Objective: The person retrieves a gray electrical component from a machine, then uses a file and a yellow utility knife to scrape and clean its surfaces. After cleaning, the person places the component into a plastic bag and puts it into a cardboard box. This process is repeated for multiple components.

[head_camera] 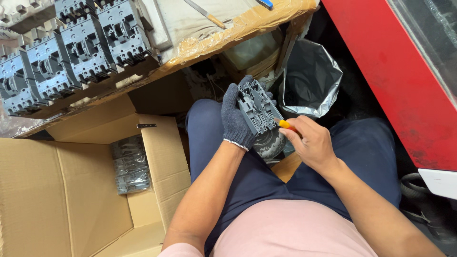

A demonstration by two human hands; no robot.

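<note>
Breaker housing [257,105], grey plastic, sits over the lap, clasped from behind by the gloved left hand [236,119]. Bare right hand [309,143] pinches an orange-handled screwdriver [286,125] against its edge. More breakers [71,52] line the bench; open cardboard box [71,190] lies left.

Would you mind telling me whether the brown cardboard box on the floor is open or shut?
Open: the brown cardboard box has its flaps spread outward, and plastic-wrapped grey parts show inside it.
</note>
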